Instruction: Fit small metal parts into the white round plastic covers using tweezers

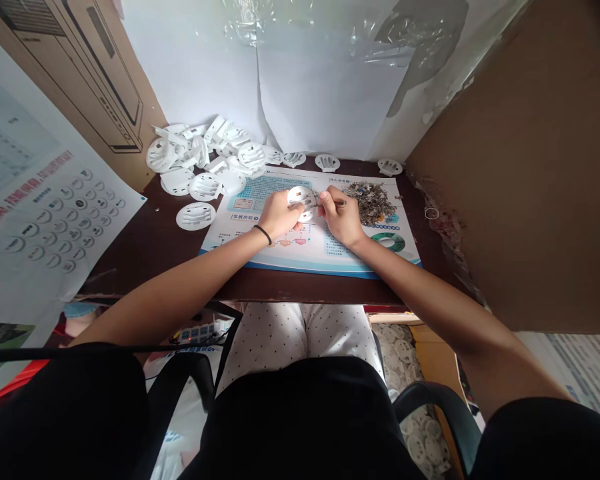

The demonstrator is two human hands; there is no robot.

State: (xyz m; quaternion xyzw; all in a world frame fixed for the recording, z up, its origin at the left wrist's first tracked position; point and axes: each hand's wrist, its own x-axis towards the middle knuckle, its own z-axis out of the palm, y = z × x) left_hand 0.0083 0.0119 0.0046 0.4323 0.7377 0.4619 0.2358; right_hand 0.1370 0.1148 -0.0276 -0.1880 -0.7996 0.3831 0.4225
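My left hand (279,216) is closed around the edge of a round white plastic piece (300,197) with slots in it, held above the printed sheet. My right hand (342,219) is pinched on a thin, dark, pen-like tool (339,203). The tool's tip reaches toward the right side of the white piece; I cannot tell whether it touches. Just right of that hand lies a heap of small metal parts (373,200). A large pile of similar white plastic pieces (207,150) sits at the back left.
The printed sheet (280,257) covers the middle of the dark table (140,257). Single white pieces lie along its back edge. Cardboard walls (520,173) flank both sides, with a white backing (330,93) behind. Below right are many more white discs (425,433).
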